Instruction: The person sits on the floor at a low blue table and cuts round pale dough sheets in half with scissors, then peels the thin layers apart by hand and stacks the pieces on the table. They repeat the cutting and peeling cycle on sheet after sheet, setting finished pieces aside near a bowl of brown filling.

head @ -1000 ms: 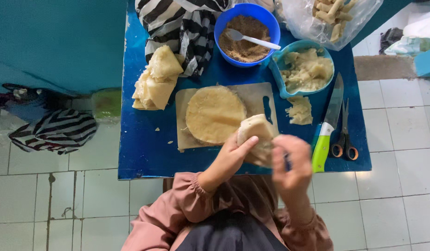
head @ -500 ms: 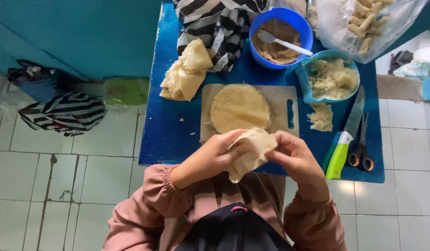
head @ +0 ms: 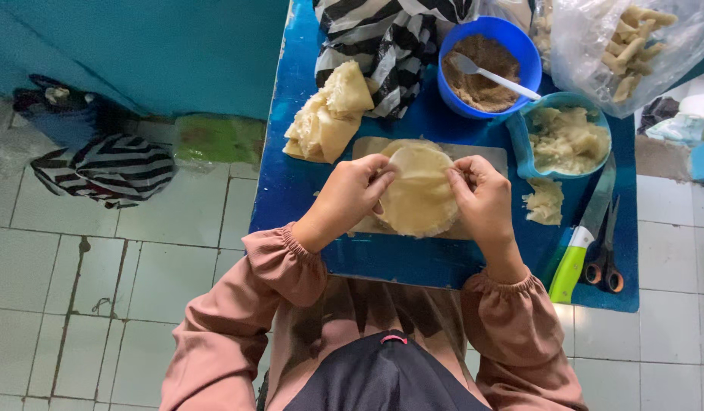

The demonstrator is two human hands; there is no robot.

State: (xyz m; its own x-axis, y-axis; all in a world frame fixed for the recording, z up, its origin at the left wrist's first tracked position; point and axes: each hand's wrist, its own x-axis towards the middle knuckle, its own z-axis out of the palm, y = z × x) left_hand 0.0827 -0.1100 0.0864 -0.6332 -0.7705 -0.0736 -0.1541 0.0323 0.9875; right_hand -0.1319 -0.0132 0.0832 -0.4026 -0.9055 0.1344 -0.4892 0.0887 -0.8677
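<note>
Both forearms extend forward over the blue table (head: 306,190), wrists slightly bent downward. The left hand (head: 348,196) pinches the left edge of the round dough sheet (head: 419,196) between thumb and fingertips; the right hand (head: 483,199) pinches the right edge the same way (fingers curled, closed on the sheet). The sheet sits above the cutting board (head: 489,156). Beside the right hand: a green-handled knife (head: 584,243) and scissors (head: 604,255).
</note>
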